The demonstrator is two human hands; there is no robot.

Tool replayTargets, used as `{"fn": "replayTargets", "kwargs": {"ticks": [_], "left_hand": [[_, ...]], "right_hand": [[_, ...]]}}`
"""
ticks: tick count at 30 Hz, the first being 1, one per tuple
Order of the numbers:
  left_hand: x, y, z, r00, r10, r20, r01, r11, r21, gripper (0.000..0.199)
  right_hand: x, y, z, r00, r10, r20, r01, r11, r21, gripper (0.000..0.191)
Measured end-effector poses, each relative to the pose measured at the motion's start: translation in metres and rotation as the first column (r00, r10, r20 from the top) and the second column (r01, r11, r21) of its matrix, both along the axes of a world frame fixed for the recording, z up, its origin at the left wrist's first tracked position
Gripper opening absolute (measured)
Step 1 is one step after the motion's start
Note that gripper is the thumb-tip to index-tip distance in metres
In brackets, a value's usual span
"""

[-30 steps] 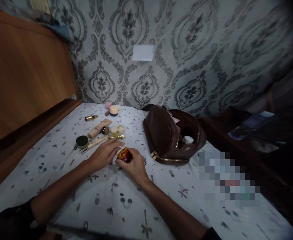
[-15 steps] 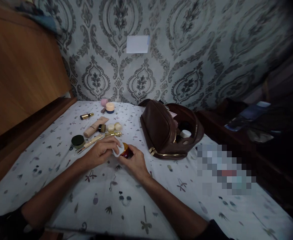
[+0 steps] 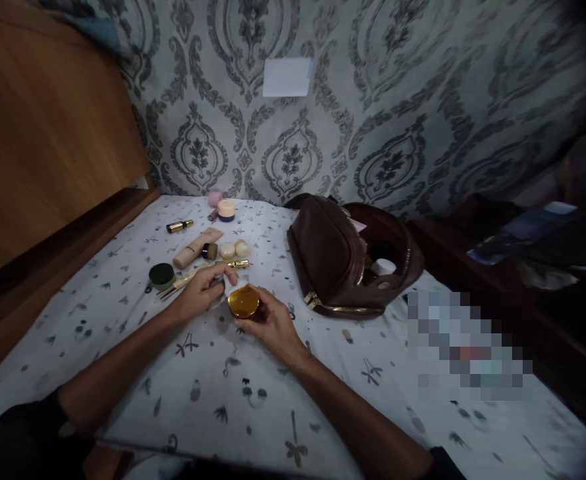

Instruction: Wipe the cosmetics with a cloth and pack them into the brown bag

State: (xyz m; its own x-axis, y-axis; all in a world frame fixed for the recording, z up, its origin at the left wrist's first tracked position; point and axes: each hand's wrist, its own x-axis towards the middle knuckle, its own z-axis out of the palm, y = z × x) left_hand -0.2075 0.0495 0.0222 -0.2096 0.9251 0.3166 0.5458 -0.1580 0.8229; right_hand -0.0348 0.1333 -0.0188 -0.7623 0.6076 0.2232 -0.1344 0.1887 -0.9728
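My right hand [image 3: 275,327] grips a small round jar [image 3: 243,302], whose shiny amber-gold face is turned up toward me. Fingers of my left hand [image 3: 197,295] are bent around a crumpled white wipe or pad [image 3: 229,288] beside the jar; most of it is hidden. Just beyond my hands lies a thin gold tube [image 3: 239,264]. Brushes [image 3: 173,288] and a jar with a dark green lid [image 3: 161,274] are left of my left hand. A beige squeeze tube [image 3: 195,249], a small dark-lidded jar [image 3: 209,251] and cream-coloured round pots [image 3: 227,251] lie behind.
An unzipped brown leather bag [image 3: 325,253] stands to the right, with a white-lidded container [image 3: 383,267] inside. Farther back are a dark-and-gold bottle [image 3: 179,227], a peach-lidded jar [image 3: 226,210] and a pink item [image 3: 215,199]. A wooden panel [image 3: 47,120] borders the left.
The jar has turned in my right hand, so its amber-gold face now shows. The wipe has moved from its near edge to behind my left fingers. The view has shifted slightly.
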Motion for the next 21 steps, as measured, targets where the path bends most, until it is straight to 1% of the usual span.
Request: {"fn": "replayTargets", "kwargs": {"ticks": [2,5,7,11,15,21], "left_hand": [[0.001,-0.001,0.001,1.000,-0.004,0.003,0.004,1.000,-0.026,0.026],[0.002,-0.001,0.004,0.999,-0.044,0.005,0.045,0.998,-0.045,0.031],[0.002,-0.001,0.005,0.997,-0.079,0.019,0.080,0.995,-0.059,0.033],[0.006,-0.003,0.008,0.994,-0.104,0.044,0.107,0.992,-0.069,0.033],[0.012,-0.006,0.015,0.992,-0.122,-0.016,0.120,0.990,-0.072,0.033],[0.019,-0.008,0.021,0.946,-0.261,-0.190,0.263,0.965,-0.017,0.034]], "right_hand": [[0.000,0.000,-0.006,1.000,-0.007,0.027,0.007,1.000,-0.013,0.067],[0.001,-0.002,-0.009,0.999,0.023,0.035,-0.021,0.998,-0.065,0.092],[0.001,-0.003,-0.009,0.999,0.037,0.038,-0.035,0.998,-0.049,0.101],[0.002,-0.005,-0.008,0.997,0.002,0.075,-0.008,0.997,0.079,0.106],[0.002,-0.007,-0.006,0.992,-0.031,0.120,0.007,0.982,0.191,0.107],[0.003,-0.012,0.006,0.966,-0.064,0.251,0.007,0.975,0.222,0.109]]}}
